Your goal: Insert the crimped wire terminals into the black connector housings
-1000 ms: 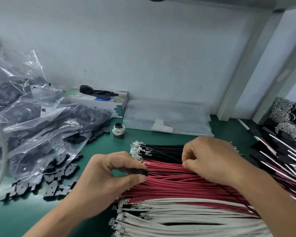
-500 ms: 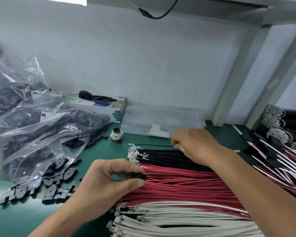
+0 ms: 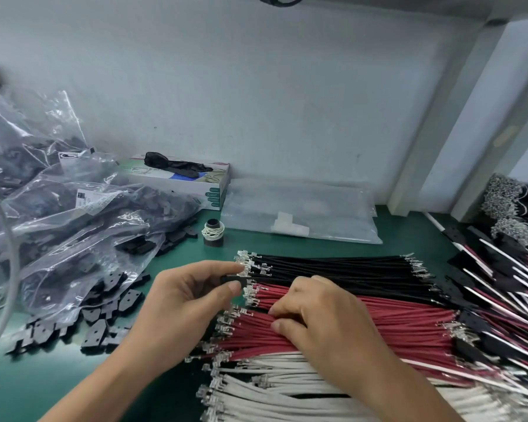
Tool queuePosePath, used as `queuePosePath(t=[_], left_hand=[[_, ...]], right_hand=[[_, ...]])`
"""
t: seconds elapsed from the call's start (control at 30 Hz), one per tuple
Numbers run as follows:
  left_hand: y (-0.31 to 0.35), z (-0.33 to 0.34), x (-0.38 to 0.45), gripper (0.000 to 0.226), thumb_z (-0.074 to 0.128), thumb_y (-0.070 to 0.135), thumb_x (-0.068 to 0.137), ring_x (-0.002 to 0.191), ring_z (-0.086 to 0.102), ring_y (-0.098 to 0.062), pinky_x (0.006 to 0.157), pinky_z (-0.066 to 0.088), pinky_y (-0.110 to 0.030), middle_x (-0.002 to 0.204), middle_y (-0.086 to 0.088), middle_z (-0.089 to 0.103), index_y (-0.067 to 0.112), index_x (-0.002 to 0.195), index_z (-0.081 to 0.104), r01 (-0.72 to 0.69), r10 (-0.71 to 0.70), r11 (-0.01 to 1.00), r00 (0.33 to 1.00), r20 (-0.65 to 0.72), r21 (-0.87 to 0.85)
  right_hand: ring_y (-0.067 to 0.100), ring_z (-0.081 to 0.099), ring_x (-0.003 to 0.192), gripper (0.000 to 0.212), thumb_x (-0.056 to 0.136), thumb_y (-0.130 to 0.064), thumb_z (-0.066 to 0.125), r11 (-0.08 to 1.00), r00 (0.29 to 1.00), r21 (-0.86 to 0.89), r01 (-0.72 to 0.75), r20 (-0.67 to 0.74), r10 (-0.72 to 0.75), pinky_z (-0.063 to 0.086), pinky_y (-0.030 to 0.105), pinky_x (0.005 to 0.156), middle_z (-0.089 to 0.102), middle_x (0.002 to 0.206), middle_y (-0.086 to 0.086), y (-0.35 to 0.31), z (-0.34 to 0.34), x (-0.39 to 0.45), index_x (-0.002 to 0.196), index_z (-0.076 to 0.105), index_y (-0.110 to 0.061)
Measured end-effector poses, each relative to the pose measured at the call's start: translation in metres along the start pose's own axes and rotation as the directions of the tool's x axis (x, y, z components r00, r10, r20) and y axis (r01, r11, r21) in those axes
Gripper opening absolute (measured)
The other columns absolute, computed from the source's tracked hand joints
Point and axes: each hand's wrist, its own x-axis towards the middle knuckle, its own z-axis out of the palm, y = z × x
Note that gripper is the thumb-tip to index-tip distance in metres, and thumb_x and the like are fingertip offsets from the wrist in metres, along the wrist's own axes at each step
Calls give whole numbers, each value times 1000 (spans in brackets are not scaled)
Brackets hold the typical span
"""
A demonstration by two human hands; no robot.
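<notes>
My left hand (image 3: 183, 303) pinches a small black connector housing (image 3: 237, 280) between thumb and fingers, just left of the wire ends. My right hand (image 3: 320, 318) lies on the red wires (image 3: 409, 327), its fingertips curled and pinching at them near their crimped terminals (image 3: 250, 295). Black wires (image 3: 333, 266) lie behind the red ones and white wires (image 3: 272, 394) lie in front, all with metal terminals at their left ends.
Loose black housings (image 3: 98, 318) lie on the green mat (image 3: 43, 388) at the left, beside clear bags (image 3: 73, 220) of more. A glove box (image 3: 192, 181), a small spool (image 3: 213, 233) and a flat plastic bag (image 3: 302, 211) stand at the back. Assembled harnesses (image 3: 500, 269) are piled at the right.
My right hand has come back from the black wires at the rear and down onto the red wires. My left hand still holds the housing, raised slightly toward the wire ends.
</notes>
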Motion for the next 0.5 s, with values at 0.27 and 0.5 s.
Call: queuePosePath(t=[0.27, 0.5], left_hand=[[1, -3, 4, 26, 77, 25, 71, 68, 70, -23, 72, 61, -26, 85, -14, 79, 26, 97, 83, 66, -69, 988, 998, -14, -138], [2, -8, 5, 34, 79, 28, 66, 64, 67, -19, 64, 57, -19, 84, -21, 77, 15, 96, 83, 85, -89, 970, 996, -8, -229]], right_hand=[[-2, 52, 92, 9, 90, -40, 67, 1000, 999, 17, 14, -51, -13, 43, 18, 74, 59, 92, -22, 3, 3, -8, 99, 68, -37], [-2, 52, 91, 5, 96, -32, 62, 998, 992, 56, 5, -128, 3, 42, 15, 72, 56, 93, -21, 1, 8, -10, 92, 62, -34]])
